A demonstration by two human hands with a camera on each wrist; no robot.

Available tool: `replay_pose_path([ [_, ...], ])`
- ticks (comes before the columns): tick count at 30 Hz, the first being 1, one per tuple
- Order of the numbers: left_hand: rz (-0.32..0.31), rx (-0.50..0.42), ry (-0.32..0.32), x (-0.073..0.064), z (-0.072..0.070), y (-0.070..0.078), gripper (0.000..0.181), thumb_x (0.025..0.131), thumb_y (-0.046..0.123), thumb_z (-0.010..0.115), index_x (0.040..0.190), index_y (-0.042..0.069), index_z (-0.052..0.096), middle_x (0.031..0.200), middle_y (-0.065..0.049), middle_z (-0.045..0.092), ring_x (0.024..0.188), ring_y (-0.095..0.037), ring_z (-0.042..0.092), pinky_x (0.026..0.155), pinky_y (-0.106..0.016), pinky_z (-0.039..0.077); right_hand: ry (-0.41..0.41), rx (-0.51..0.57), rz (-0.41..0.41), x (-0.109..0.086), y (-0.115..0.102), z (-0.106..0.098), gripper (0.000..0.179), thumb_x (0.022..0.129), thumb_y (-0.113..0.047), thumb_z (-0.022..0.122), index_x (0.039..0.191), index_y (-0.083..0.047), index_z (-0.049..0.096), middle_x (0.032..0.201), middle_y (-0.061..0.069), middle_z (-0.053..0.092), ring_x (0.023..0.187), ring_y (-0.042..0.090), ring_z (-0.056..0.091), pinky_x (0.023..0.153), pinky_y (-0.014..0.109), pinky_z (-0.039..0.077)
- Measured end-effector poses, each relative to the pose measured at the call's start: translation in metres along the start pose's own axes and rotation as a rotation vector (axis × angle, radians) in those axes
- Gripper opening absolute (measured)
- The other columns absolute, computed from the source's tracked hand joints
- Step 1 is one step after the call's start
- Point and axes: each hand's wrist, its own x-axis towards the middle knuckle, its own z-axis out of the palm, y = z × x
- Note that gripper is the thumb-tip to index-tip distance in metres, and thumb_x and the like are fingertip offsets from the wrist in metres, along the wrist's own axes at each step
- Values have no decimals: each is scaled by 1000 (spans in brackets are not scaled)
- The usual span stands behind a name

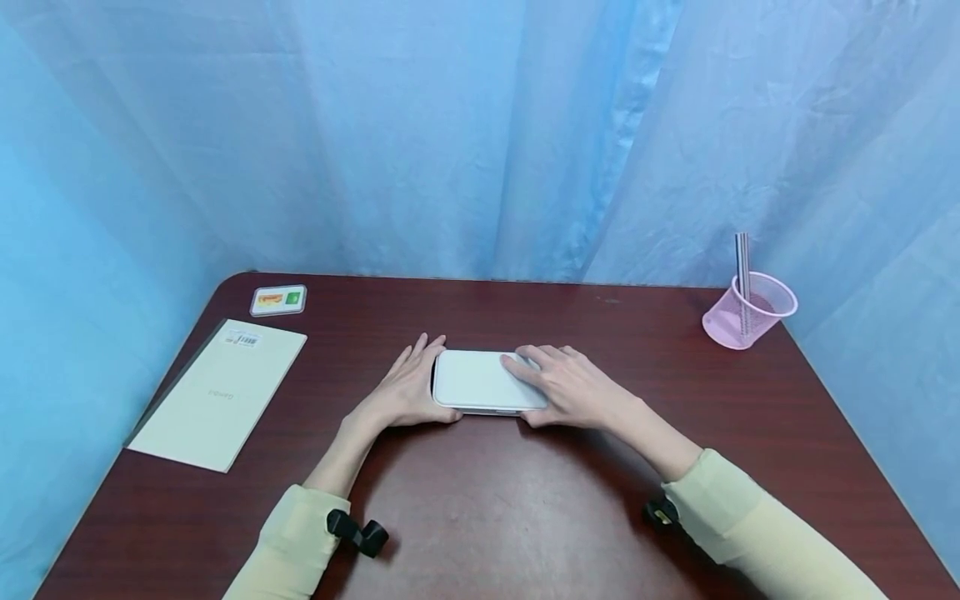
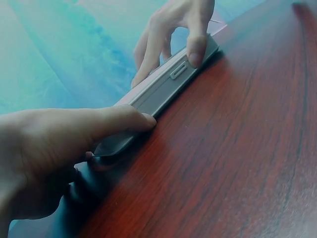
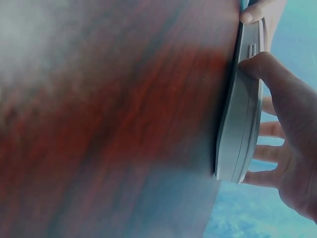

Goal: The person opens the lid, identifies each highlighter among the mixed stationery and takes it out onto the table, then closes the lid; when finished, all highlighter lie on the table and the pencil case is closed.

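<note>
A white, flat case with rounded corners lies on the dark red-brown table, its long side facing me. A small oval latch-like detail shows on its front side in the left wrist view. My left hand holds the case's left end, thumb on the front edge and fingers reaching toward the back. On the other end, my right hand grips it, with fingers over the top and the thumb against the front side. What the case contains is hidden.
To the left lies a cream notebook with a barcode sticker. Behind it is a small card-like box with orange and green labels. A pink mesh pen cup holding striped sticks stands back right. Blue curtains surround the table.
</note>
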Motion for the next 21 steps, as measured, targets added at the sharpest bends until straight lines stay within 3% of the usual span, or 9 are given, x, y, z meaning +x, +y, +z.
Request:
replay_pose_path([
  [21, -25, -24, -32, 1, 0, 0, 105, 73, 46, 83, 155, 4, 32, 173, -11, 20, 163, -34, 6, 134, -52, 10, -34, -17, -14, 1, 4, -2, 81, 89, -60, 67, 157, -23, 45, 144, 11, 57, 120, 29, 63, 84, 44, 60],
])
